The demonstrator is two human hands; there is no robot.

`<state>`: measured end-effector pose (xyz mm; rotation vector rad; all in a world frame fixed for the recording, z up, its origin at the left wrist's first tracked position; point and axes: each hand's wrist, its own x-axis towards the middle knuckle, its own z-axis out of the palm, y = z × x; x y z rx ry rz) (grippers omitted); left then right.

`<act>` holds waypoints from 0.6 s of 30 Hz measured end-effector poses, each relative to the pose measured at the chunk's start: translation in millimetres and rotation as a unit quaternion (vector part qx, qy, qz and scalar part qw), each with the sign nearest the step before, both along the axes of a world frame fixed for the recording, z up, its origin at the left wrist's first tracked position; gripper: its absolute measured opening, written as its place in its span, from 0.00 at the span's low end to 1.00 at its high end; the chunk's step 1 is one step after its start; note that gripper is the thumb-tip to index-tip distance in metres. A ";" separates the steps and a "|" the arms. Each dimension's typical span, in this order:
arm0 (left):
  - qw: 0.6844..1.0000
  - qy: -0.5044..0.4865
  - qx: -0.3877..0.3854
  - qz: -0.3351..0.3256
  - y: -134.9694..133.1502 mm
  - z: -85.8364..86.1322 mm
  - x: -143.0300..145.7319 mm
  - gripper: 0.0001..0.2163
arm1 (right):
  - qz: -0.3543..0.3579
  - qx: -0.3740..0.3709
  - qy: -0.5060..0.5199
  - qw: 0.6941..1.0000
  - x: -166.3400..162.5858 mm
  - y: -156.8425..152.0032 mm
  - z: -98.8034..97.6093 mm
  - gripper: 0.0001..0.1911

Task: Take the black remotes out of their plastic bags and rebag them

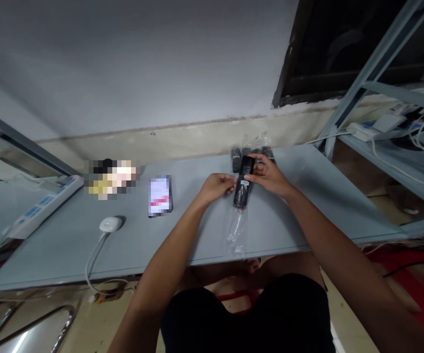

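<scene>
My right hand (267,175) grips the upper part of a black oblong device (245,189) with a small white label, thumb on its face and fingers behind the far edge. A clear plastic bag (237,233) trails from the device's lower end toward the table's front edge. At the device's left side is my left hand (219,188), fingers curled and pinched; whatever is between the fingertips is too small to make out. Behind my right hand, several black pieces in clear plastic wrapping (236,159) lie in a row, partly hidden.
A phone (160,196) with a lit, blurred screen lies left on the grey table (293,220). Farther left are a white rounded device (110,224) on a cable, a pixelated object (111,179) and a white power strip (46,206). Metal shelving (410,152) with cables stands at right.
</scene>
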<state>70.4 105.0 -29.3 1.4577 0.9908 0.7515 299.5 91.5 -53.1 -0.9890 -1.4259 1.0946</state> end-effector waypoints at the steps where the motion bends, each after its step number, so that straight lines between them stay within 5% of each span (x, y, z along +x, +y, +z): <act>1: 1.000 -0.004 0.003 0.008 -0.3 0.2 0.8 0.09 | 0.004 0.002 -0.007 1.000 -0.6 -1.0 0.8 0.35; 6: 0.999 -0.004 0.037 0.038 -2.2 0.5 5.2 0.09 | 0.046 0.013 -0.085 0.995 -6.6 -7.7 7.1 0.20; 10: 0.997 0.008 0.065 0.036 -2.6 -0.6 7.7 0.08 | 0.078 0.056 -0.170 0.981 -13.4 -12.4 10.3 0.23; 18: 0.993 0.015 0.114 0.019 -4.9 -2.7 9.7 0.07 | 0.122 0.073 -0.186 0.972 -11.5 -14.8 16.7 0.25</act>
